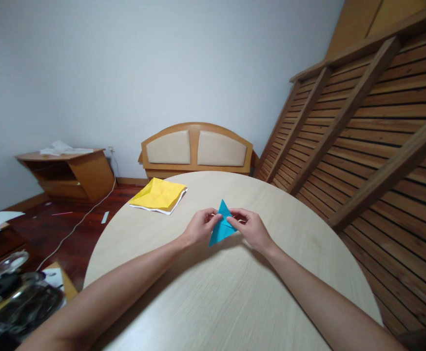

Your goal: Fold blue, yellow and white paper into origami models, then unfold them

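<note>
Between my two hands is a blue sheet of paper (222, 233), folded into a triangle with one point upward. My left hand (200, 226) pinches its left side, thumb on the near face. On the right side my right hand (251, 229) grips it the same way, its thumb pressing near a crease. The fingers behind the paper are partly hidden. Both hands are over the middle of the round pale wooden table (213, 302).
Yellow paper (158, 194) with white sheets under it lies at the table's far left. Slatted wooden panels (362, 136) lean along the right. A headboard (198, 146) stands behind the table, and a low cabinet (92, 178) at the left. A white cable (83, 226) crosses the floor.
</note>
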Demonstrator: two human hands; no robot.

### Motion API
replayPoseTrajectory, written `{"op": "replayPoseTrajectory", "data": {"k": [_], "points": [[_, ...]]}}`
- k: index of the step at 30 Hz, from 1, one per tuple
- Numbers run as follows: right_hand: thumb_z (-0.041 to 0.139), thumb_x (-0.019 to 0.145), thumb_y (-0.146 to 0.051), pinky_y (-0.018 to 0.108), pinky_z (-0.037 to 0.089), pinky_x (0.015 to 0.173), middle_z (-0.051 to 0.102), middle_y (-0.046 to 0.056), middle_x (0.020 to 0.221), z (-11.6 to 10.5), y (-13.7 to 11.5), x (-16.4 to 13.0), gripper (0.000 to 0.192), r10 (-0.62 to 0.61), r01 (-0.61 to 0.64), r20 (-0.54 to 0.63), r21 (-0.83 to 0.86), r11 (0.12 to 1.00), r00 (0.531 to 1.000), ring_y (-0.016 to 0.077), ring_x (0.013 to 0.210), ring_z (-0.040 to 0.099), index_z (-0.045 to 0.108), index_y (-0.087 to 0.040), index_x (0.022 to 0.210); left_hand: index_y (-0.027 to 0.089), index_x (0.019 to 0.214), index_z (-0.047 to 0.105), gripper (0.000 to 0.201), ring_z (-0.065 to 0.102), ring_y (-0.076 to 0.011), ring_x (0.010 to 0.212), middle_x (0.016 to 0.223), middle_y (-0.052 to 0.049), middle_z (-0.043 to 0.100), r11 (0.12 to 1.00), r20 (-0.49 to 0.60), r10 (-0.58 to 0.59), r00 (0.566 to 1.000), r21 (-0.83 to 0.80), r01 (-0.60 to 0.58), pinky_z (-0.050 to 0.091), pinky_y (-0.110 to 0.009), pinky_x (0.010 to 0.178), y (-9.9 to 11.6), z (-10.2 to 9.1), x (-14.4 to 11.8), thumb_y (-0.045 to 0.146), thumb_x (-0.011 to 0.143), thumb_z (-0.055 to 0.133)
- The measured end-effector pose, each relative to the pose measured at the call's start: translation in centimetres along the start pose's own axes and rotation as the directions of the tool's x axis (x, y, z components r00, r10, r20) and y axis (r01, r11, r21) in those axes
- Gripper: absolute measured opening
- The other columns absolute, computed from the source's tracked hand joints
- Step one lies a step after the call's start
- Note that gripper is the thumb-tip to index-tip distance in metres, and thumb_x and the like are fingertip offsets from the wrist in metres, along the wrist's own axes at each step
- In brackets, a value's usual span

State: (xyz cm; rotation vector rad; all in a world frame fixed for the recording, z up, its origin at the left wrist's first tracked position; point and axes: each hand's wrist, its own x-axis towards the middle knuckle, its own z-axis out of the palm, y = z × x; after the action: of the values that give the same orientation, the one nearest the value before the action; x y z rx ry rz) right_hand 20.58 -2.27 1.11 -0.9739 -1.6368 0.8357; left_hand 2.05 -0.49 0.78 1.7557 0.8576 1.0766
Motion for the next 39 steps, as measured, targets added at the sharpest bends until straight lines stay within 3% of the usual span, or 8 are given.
{"op": "replayPoseTrajectory", "data": {"k": [7,17,23,30,39], "points": [[0.07,0.082,-0.038,0.036,0.055,0.079,0.076,0.01,0.1,-0.2,0.1,0.1,0.032,0.011,-0.011,0.041,-0.005,1.0,0.999,0.0219,0.088,0.068,0.076,-0.016,0.104,0.013,0.081,0.063,0.04,0.054,-0.0111,0.059,0.066,0.0,0.061,0.991,0.094,-0.109,0.99,-0.065,0.115,0.04,-0.021,0.054,0.1,-0.8,0.4,0.05,0.075,0.075],[0.076,0.074,-0.046,0.03,0.051,0.065,0.074,0.009,0.082,-1.1,0.8,0.5,0.039,0.192,-0.199,0.144,0.037,0.979,0.971,0.0185,0.07,0.066,0.076,-0.012,0.095,0.014,0.082,0.067,0.032,0.063,-0.0146,0.063,0.069,-0.002,0.069,0.985,-0.013,-0.171,0.985,-0.041,0.17,0.046,-0.021,0.055,0.1,-0.6,0.7,0.044,0.077,0.076],[0.075,0.075,-0.042,0.03,0.05,0.07,0.075,0.008,0.089,-1.6,1.2,0.6,0.039,0.189,-0.211,0.199,0.095,0.973,0.962,0.0175,0.075,0.065,0.075,-0.015,0.104,0.015,0.082,0.067,0.028,0.066,-0.0157,0.064,0.068,-0.003,0.07,0.98,-0.048,-0.196,0.979,-0.033,0.195,0.047,-0.022,0.055,0.2,-0.6,0.7,0.041,0.079,0.075],[0.079,0.071,-0.041,0.027,0.047,0.06,0.07,0.005,0.07,-1.8,1.7,0.9,0.036,0.212,-0.219,0.098,0.069,0.973,0.972,0.0136,0.062,0.059,0.077,-0.012,0.092,0.014,0.083,0.066,0.031,0.062,-0.0139,0.059,0.065,-0.002,0.068,0.983,-0.067,-0.183,0.981,-0.023,0.182,0.044,-0.02,0.051,-0.5,-0.8,0.9,0.044,0.08,0.074],[0.076,0.074,-0.044,0.032,0.053,0.068,0.075,0.01,0.085,-2.1,1.5,0.9,0.038,0.167,-0.173,0.107,0.049,0.984,0.98,0.0184,0.074,0.066,0.079,-0.014,0.097,0.014,0.091,0.067,0.033,0.066,-0.0149,0.064,0.074,-0.004,0.072,0.979,-0.013,-0.195,0.981,-0.061,0.194,0.045,-0.02,0.052,-1.0,-1.3,0.9,0.043,0.077,0.077]]}}
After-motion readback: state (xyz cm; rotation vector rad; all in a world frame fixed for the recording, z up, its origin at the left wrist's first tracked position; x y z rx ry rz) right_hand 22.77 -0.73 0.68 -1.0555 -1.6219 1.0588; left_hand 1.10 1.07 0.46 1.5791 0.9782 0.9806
